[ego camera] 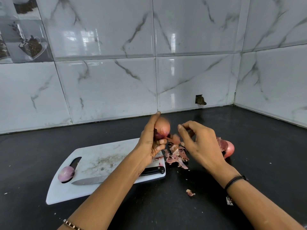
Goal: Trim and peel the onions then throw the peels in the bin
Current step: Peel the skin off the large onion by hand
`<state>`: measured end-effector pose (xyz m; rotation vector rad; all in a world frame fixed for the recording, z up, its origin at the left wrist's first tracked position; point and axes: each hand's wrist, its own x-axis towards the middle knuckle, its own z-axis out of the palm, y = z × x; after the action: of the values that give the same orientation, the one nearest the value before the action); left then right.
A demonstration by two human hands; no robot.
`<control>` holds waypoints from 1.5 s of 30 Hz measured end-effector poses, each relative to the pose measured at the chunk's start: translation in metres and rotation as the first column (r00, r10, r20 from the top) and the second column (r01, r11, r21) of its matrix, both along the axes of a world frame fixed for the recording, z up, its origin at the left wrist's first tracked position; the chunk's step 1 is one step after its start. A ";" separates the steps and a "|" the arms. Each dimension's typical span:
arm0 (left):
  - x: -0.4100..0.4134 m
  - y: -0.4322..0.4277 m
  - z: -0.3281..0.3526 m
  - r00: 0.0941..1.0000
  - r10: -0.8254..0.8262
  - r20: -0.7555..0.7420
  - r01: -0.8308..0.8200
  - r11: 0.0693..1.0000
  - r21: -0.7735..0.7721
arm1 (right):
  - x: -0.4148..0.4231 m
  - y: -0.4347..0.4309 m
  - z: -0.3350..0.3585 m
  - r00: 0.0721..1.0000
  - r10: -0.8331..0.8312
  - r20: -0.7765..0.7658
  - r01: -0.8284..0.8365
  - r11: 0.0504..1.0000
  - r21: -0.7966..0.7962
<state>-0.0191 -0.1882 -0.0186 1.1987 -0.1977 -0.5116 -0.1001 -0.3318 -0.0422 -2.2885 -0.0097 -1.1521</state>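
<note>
While the left grip (149, 143) is wrapped round a half-skinned onion (163, 127), holding it up over the black bench (257, 130), the right grip (201, 143) hovers just at its three o'clock with fingers curled. A blurred strip (174, 139) of skin hangs off that onion beside those fingertips; whether they pinch it, I can't tell. Peels (177, 156) lie heaped on the bench at the onion's six o'clock, just off the right edge of the board (99, 156). A peeled onion (66, 173) sits at the board's eight o'clock, over its handle slot. The knife (93, 180) lies along the board's near edge, tip near the peeled onion. A torn onion (228, 148) rests on the bench at the right grip's three o'clock. One scrap (190, 192) lies apart at the board's four o'clock.
</note>
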 end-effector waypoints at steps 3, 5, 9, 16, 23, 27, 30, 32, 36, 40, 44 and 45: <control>-0.001 0.001 -0.004 0.998 -0.020 0.061 0.012 0.991 0.134 | -0.006 0.005 0.005 0.984 0.152 0.095 -0.150 0.988 -0.031; -0.001 0.001 -0.004 0.997 -0.026 0.077 0.011 0.982 0.190 | -0.006 0.005 0.005 0.977 0.194 0.093 -0.185 0.978 -0.095; -0.006 -0.001 -0.002 0.993 -0.028 0.117 -0.002 0.969 0.248 | -0.002 0.004 0.001 0.968 0.251 0.014 -0.246 0.958 -0.144; -0.004 -0.005 -0.007 0.978 0.040 0.206 -0.119 0.916 0.384 | 0.000 0.007 -0.004 0.952 0.301 -0.048 -0.305 0.945 -0.116; -0.005 -0.007 -0.012 0.981 0.004 0.194 -0.084 0.911 0.404 | 0.001 0.008 -0.004 0.958 0.284 -0.048 -0.288 0.952 -0.101; -0.005 -0.005 -0.014 0.979 -0.015 0.205 -0.070 0.915 0.398 | 0.002 0.008 -0.006 0.955 0.292 -0.055 -0.297 0.950 -0.095; -0.005 -0.004 -0.011 0.987 -0.018 0.157 -0.038 0.938 0.345 | 0.003 0.009 -0.007 0.956 0.288 -0.048 -0.292 0.952 -0.091; -0.002 -0.003 -0.008 0.995 -0.042 0.095 0.015 0.963 0.270 | 0.003 0.009 -0.005 0.958 0.285 -0.019 -0.286 0.956 -0.062; 0.001 -0.002 -0.004 0.994 -0.113 -0.007 0.113 0.984 0.137 | 0.001 0.010 -0.002 0.959 0.281 0.039 -0.281 0.959 -0.024; -0.002 -0.002 -0.001 0.980 -0.199 0.013 0.196 0.975 0.105 | 0.001 0.009 -0.002 0.960 0.271 0.072 -0.268 0.962 -0.057; -0.003 -0.004 -0.002 0.983 -0.177 0.054 0.170 0.978 0.120 | 0.002 0.008 -0.001 0.957 0.266 0.120 -0.260 0.964 -0.064; -0.002 -0.004 -0.004 0.985 -0.160 0.058 0.152 0.982 0.115 | 0.002 0.008 -0.001 0.956 0.262 0.131 -0.255 0.965 -0.064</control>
<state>-0.0208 -0.1927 -0.0226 1.3152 -0.3265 -0.6263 -0.0981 -0.3238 -0.0431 -2.1634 -0.3819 -1.1774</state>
